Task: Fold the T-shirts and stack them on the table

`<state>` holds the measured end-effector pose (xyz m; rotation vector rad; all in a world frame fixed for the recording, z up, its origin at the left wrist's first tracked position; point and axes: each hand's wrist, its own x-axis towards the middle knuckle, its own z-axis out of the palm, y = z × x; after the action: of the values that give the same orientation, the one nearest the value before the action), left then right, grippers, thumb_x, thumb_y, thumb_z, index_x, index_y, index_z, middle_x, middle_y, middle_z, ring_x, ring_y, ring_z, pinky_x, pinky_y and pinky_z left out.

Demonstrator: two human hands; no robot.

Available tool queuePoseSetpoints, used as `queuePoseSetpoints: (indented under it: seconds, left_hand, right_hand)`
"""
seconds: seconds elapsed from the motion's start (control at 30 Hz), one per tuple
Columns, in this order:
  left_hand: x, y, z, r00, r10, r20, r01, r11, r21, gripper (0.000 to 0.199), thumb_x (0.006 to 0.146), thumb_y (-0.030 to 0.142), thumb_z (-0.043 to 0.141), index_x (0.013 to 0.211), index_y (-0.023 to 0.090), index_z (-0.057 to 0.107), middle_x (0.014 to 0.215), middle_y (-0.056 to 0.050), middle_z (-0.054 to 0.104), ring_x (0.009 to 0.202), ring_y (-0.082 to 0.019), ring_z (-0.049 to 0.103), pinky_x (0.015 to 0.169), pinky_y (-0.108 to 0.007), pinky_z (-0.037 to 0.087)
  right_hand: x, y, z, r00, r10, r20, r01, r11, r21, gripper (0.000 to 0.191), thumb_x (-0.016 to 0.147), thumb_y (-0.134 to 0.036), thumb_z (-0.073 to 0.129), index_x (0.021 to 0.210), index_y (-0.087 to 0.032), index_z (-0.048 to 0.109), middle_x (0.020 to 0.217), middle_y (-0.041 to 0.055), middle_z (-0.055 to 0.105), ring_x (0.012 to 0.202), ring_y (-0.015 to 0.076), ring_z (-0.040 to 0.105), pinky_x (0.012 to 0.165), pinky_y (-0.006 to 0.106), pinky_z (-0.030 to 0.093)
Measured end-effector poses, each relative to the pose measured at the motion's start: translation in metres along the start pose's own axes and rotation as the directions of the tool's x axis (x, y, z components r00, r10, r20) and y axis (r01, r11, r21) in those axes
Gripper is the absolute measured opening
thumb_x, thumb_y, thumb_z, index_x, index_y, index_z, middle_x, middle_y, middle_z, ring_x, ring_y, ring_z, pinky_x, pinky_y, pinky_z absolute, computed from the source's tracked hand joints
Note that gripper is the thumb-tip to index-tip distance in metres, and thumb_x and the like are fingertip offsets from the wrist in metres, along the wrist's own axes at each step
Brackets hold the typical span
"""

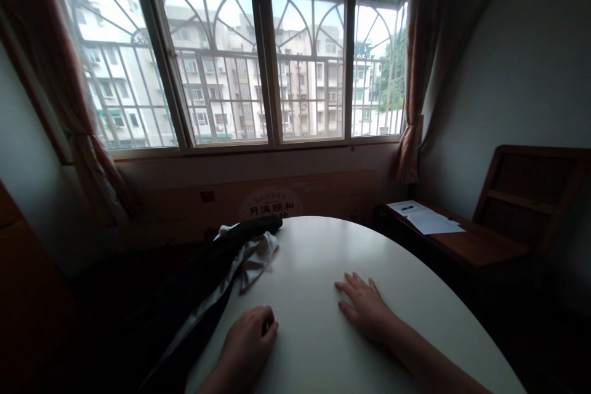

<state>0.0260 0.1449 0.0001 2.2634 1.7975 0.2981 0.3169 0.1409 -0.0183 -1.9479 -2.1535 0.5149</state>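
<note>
Seems paused between moves, resting on the round white tabletop [323, 252] with the left hand [247, 338] loosely curled, fingers together, and the right hand [367, 311] spread, fingers apart, needing a leftward reach to touch the black-and-white clothing [256, 255] draped over the edge.

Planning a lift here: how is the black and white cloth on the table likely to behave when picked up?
The black and white cloth should be floppy, judging by its loose folds. It may slip off if pushed outward, since part already droops over the edge of the white table. The crumpled white section could trail or unfold.
</note>
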Motion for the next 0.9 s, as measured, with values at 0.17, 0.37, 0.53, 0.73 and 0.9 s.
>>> queuePoseSetpoints:
  seconds: [0.17,0.37,0.53,0.73,0.9]
  left_hand:
    - [-0.0005,0.0001,0.0003,1.0,0.003,-0.007,-0.003,1.0,-0.01,0.013,0.089,0.023,0.052,0.083,0.019,0.062,0.09,-0.004,0.068,0.086,-0.018,0.06,0.076,-0.027,0.036]
    - [-0.0002,-0.0018,0.0011,1.0,0.005,-0.012,-0.005,1.0,-0.006,0.013,0.089,0.023,0.052,0.083,0.019,0.063,0.089,-0.004,0.068,0.085,-0.018,0.06,0.075,-0.028,0.036]
    - [-0.0006,-0.002,0.0005,1.0,0.005,-0.011,-0.005,1.0,-0.017,0.012,0.089,0.023,0.053,0.082,0.019,0.062,0.089,-0.003,0.068,0.086,-0.018,0.06,0.075,-0.027,0.035]
    - [0.0009,-0.0025,0.0019,1.0,0.006,-0.02,-0.006,1.0,-0.019,0.012,0.089,0.022,0.053,0.082,0.019,0.062,0.088,-0.003,0.068,0.085,-0.018,0.06,0.075,-0.027,0.036]
    - [0.0006,-0.0024,0.0018,1.0,0.011,-0.013,-0.011,1.0,-0.013,0.013,0.09,0.022,0.052,0.083,0.019,0.062,0.088,-0.003,0.068,0.086,-0.018,0.06,0.075,-0.027,0.036]
  right_hand:
    - [-0.0008,-0.0001,-0.0001,1.0,0.001,0.003,-0.001,1.0,-0.002,0.057,0.097,-0.041,0.042,0.152,-0.027,0.044,0.164,0.0104,0.024,0.154,0.029,0.015,0.123,0.056,0.004]
    - [0.0006,0.0014,0.0011,1.0,-0.004,0.003,0.004,1.0,-0.002,0.057,0.097,-0.043,0.041,0.151,-0.028,0.044,0.164,0.01,0.025,0.154,0.0292,0.015,0.122,0.056,0.005]
    - [0.0013,0.0024,0.0034,1.0,-0.003,-0.006,0.003,1.0,-0.001,0.057,0.097,-0.042,0.041,0.152,-0.028,0.043,0.165,0.0094,0.023,0.154,0.0286,0.013,0.123,0.055,0.003]
    - [0.0005,0.0011,0.0019,1.0,-0.007,-0.006,0.007,1.0,-0.004,0.056,0.097,-0.042,0.041,0.151,-0.027,0.044,0.164,0.0103,0.025,0.154,0.0297,0.015,0.122,0.056,0.005]
    - [0.0011,0.0007,0.0011,1.0,-0.007,-0.002,0.007,1.0,-0.004,0.056,0.097,-0.042,0.041,0.151,-0.027,0.044,0.164,0.0104,0.025,0.154,0.0302,0.015,0.122,0.056,0.005]
